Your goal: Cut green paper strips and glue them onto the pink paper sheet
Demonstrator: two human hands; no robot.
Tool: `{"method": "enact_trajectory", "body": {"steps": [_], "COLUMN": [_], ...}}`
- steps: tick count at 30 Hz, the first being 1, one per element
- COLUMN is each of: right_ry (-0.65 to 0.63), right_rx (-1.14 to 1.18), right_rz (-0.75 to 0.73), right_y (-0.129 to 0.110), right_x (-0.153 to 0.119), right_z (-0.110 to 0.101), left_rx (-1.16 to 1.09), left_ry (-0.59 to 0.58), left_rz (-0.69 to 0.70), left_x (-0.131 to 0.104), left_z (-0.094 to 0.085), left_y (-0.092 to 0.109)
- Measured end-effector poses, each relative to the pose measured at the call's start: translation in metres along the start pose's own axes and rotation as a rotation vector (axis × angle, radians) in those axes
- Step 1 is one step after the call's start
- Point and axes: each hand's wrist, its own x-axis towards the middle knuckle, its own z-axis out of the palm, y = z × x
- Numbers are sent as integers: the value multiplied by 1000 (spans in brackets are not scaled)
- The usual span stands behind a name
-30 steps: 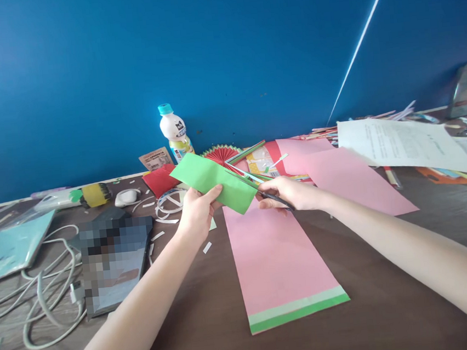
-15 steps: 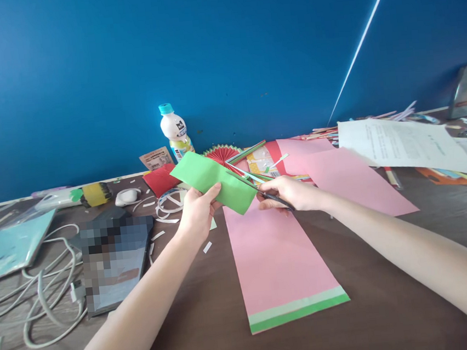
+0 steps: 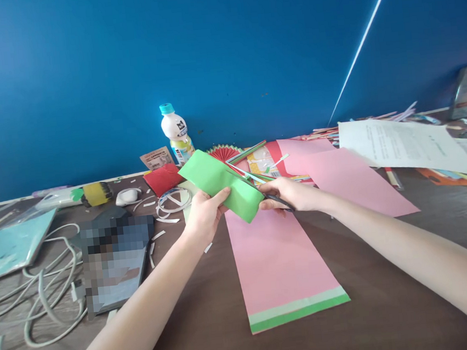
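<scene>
A bright green sheet of paper [image 3: 206, 172] is pinched between the thumb and fingers of my left hand [image 3: 205, 213], held tilted above the table. My right hand [image 3: 287, 193] grips a pair of dark scissors [image 3: 277, 198] by the handles. Their blades lie along the upper right part of the green paper; whether they are cutting through it I cannot tell. Beneath both hands lies a long pink sheet [image 3: 280, 258], with a pale green and a bright green strip [image 3: 300, 312] across its near end.
A white bottle [image 3: 174, 128] stands by the blue wall, beside a red folded paper fan [image 3: 224, 154]. More pink paper [image 3: 353, 180] and a printed sheet [image 3: 404, 145] lie right. At left are a tablet [image 3: 122, 268], white cables [image 3: 41, 287] and a small white case [image 3: 127, 197].
My left hand and the green paper have shifted slightly right, toward the scissors, and the paper has tilted a little more. My right hand has barely moved. The pink sheet stays in place.
</scene>
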Motion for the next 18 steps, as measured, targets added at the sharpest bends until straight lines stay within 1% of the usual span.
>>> {"method": "enact_trajectory", "body": {"steps": [10, 18], "right_ry": [2, 8], "right_rx": [-7, 8], "right_rz": [-50, -41], "right_y": [2, 2], "right_x": [0, 0], "right_z": [1, 2], "left_rx": [-11, -14], "left_ry": [39, 52], "left_rz": [-62, -71], "left_x": [-1, -1], "left_z": [3, 4], "left_y": [1, 1]}}
